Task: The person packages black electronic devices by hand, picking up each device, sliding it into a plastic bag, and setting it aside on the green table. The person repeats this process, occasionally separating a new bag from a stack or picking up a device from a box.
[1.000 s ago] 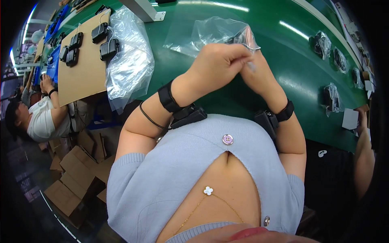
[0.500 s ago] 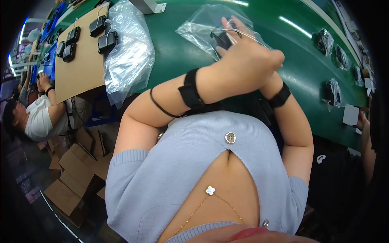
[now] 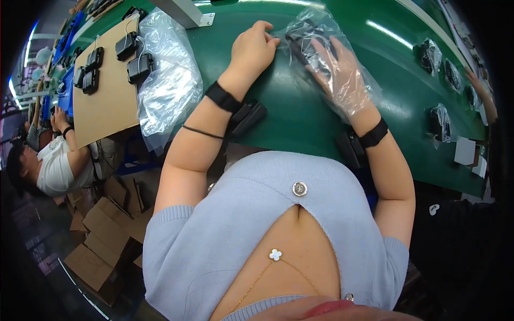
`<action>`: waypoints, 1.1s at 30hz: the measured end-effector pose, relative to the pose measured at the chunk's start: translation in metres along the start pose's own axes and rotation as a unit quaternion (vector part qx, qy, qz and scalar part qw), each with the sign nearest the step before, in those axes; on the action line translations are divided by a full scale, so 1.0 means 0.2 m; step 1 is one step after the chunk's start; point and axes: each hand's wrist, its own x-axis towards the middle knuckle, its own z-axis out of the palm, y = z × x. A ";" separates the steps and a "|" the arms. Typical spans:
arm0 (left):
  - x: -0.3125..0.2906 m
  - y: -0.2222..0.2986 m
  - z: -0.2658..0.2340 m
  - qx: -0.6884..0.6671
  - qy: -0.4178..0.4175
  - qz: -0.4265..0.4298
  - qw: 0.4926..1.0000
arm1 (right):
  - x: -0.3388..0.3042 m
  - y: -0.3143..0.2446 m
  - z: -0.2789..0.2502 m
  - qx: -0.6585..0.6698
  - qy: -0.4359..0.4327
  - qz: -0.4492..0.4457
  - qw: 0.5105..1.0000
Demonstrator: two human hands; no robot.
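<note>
My right hand [image 3: 342, 75] is inside a clear plastic bag [image 3: 350, 48], which covers it to the wrist. Its fingers lie along a black device [image 3: 306, 45] in the same bag, with the thumb on the near side. Film glare hides part of that grip. Just left of the bag is my left hand [image 3: 254, 47], fingers loosely bent and slightly apart, holding nothing visible. Its fingertips come close to the bag's left edge; whether they touch is unclear. Under my left wrist a black box-like unit [image 3: 249, 119] shows, and another dark unit [image 3: 350, 148] is by my right wrist.
A stack of clear bags [image 3: 170, 75] lies left on the green table [image 3: 230, 21], beside cardboard [image 3: 115, 112] bearing several black devices [image 3: 140, 68]. Bagged devices [image 3: 441, 123] sit at right near a white box [image 3: 465, 151]. A metal bracket [image 3: 184, 12] stands at the far edge.
My left hand has moved left, away from my right wrist, uncrossing my arms. The bag now covers my right hand to the wrist. At far right, another person's hand has moved farther up the table.
</note>
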 end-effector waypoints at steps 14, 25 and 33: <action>-0.18 -0.05 -0.10 -0.235 -0.118 -0.094 0.960 | -0.28 0.17 -0.32 0.714 -0.001 0.239 0.658; -0.30 0.06 -0.29 -0.010 -0.019 0.143 0.989 | -0.37 0.01 -0.53 0.038 0.153 -0.033 0.987; -0.20 0.03 -0.28 0.083 -0.015 0.367 0.926 | -0.27 0.08 -0.45 -0.114 -0.002 -0.116 0.987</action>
